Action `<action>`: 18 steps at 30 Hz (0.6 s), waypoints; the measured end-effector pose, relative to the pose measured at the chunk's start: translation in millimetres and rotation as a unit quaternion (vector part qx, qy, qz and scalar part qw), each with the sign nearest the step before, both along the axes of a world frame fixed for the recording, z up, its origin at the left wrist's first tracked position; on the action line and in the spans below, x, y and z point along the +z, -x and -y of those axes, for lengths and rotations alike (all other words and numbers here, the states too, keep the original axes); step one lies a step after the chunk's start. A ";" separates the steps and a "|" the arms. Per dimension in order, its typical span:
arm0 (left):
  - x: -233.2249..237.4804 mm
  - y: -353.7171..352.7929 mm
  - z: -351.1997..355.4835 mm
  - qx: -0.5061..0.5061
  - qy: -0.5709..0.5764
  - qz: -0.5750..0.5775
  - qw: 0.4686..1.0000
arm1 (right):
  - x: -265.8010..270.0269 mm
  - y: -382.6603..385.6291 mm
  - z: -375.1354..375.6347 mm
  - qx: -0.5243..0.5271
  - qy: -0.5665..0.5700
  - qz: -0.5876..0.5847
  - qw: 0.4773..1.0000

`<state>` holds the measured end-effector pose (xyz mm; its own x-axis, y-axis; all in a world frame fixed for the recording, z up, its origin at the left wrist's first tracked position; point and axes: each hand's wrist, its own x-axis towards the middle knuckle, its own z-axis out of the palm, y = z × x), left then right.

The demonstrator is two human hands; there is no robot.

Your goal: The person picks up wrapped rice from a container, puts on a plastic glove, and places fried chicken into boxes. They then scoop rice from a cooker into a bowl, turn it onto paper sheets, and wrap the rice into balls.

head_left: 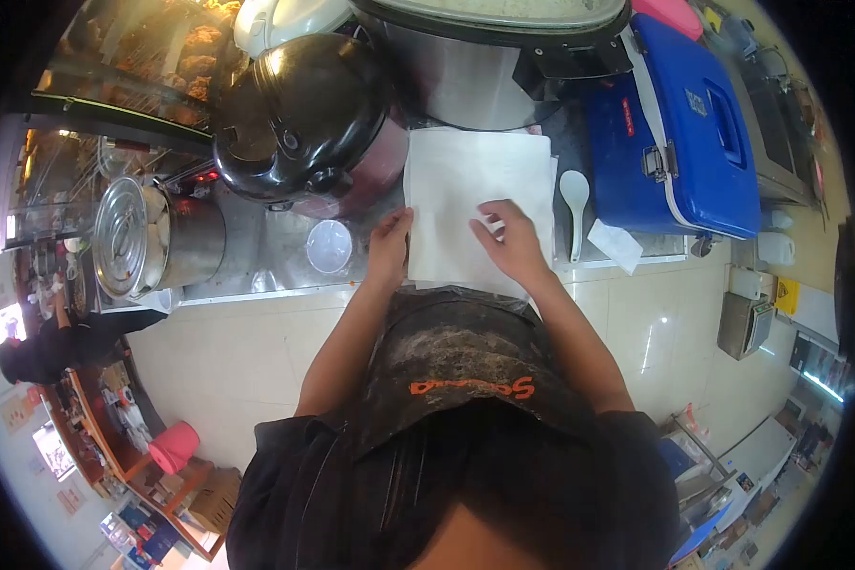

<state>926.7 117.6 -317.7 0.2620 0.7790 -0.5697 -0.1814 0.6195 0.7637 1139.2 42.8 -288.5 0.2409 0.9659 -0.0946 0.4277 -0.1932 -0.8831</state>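
A stack of white paper sheets lies on the metal counter right in front of me. At its left edge is my left hand, with fingers curled and closed against the paper's side. My right hand hovers over or rests lightly on the top sheet, right of the middle. Its thumb and index finger are apart and nothing shows between them. A white spoon lies just right of the stack. To the left of my left hand stands a small clear plastic cup.
A black-lidded rice cooker and a large steel cooker stand behind the paper. Right of them is a blue cooler box, with a white napkin nearby. A lidded steel pot stands left. Another person is at far left.
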 end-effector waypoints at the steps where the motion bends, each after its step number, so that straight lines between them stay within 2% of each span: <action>1: 3.5 -0.4 -0.5 -0.001 0.037 0.035 0.999 | -7.4 5.8 -3.5 0.010 0.013 -0.012 1.000; 3: 29.9 -5.5 -3.2 -0.001 0.110 0.107 0.988 | -16.4 18.0 -12.6 0.031 0.038 -0.036 0.998; 6: 18.6 -7.7 -4.4 -0.021 0.186 0.165 0.968 | 13.1 34.1 -30.8 0.011 0.149 -0.049 0.988; 7: 12.5 -8.4 -0.5 -0.026 0.146 0.140 0.979 | 23.1 38.7 -34.9 -0.001 0.177 -0.046 0.983; 10: 1.9 -12.7 9.7 -0.046 0.051 0.066 0.995 | 26.1 43.7 -40.9 0.005 0.180 0.070 0.981; 13: -0.5 -14.8 11.1 -0.063 0.006 0.028 0.998 | -0.5 24.6 -43.7 0.019 0.186 -0.088 0.978; 16: -7.5 -12.5 13.2 -0.079 -0.039 0.031 0.996 | -6.7 19.5 -44.7 0.003 0.208 -0.147 0.967; 18: -5.7 -12.9 14.1 -0.107 -0.074 0.011 0.991 | 12.8 25.8 -41.1 0.017 0.212 -0.096 0.972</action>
